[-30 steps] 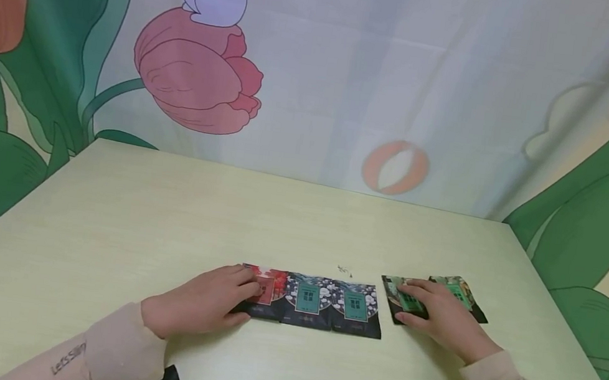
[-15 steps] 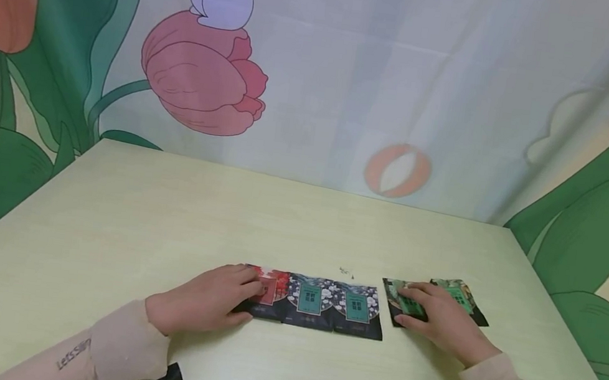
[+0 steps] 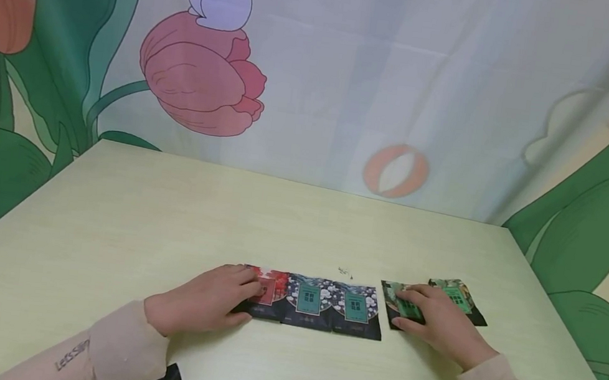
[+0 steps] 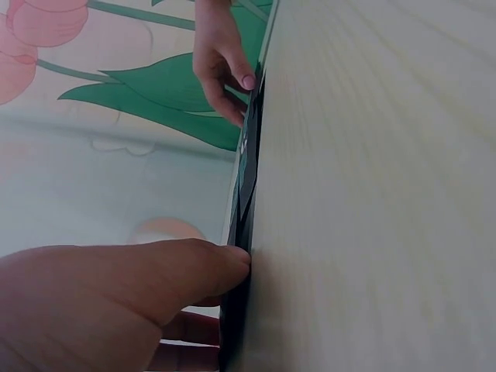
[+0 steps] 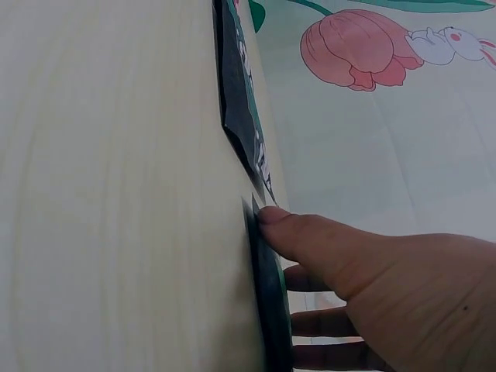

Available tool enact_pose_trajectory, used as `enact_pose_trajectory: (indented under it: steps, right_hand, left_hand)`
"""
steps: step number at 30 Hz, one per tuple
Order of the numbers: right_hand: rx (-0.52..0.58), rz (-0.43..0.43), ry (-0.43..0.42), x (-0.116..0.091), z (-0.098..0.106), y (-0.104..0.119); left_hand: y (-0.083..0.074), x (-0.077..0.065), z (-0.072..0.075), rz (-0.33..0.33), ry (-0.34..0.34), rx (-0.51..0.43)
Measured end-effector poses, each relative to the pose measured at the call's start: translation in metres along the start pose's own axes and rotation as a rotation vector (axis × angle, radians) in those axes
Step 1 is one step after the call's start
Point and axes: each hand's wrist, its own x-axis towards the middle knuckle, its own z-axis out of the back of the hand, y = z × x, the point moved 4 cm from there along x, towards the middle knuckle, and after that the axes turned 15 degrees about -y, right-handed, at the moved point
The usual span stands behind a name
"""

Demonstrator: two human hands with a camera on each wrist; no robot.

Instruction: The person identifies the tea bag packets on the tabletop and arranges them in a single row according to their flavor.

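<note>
So, from the left: the left hand (image 3: 204,301) lies over the red packet (image 3: 271,299), relaxed fingers on its face, thumb at the near edge, grip unclenched. Next come the middle packet (image 3: 308,303) and the end packet (image 3: 357,310), both blue, making a row that runs left to right along the table (image 3: 166,212). Then a slim gap, the spot that matters, and just past it the first green packet (image 3: 408,311), a touch askew. The right hand (image 3: 442,321) is right on it: easy fingers on top, thumb at the near edge, pressing, not clenched. Rightward lies the second green packet (image 3: 456,296), tilted; whether the greens touch, that hand hides. Packets flat, contents out of sight.
</note>
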Motion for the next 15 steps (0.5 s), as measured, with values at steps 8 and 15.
enact_pose_trajectory:
  steps: [8,15]
  right_hand:
    - [-0.009,0.001,0.012,-0.0010,-0.0008,0.0020]
    - [-0.011,0.004,0.005,-0.0041,-0.0002,0.0040]
  left_hand:
    - [0.0002,-0.0003,-0.0006,0.014,0.005,-0.001]
    - [-0.0002,0.0001,-0.0003,0.016,0.005,0.001]
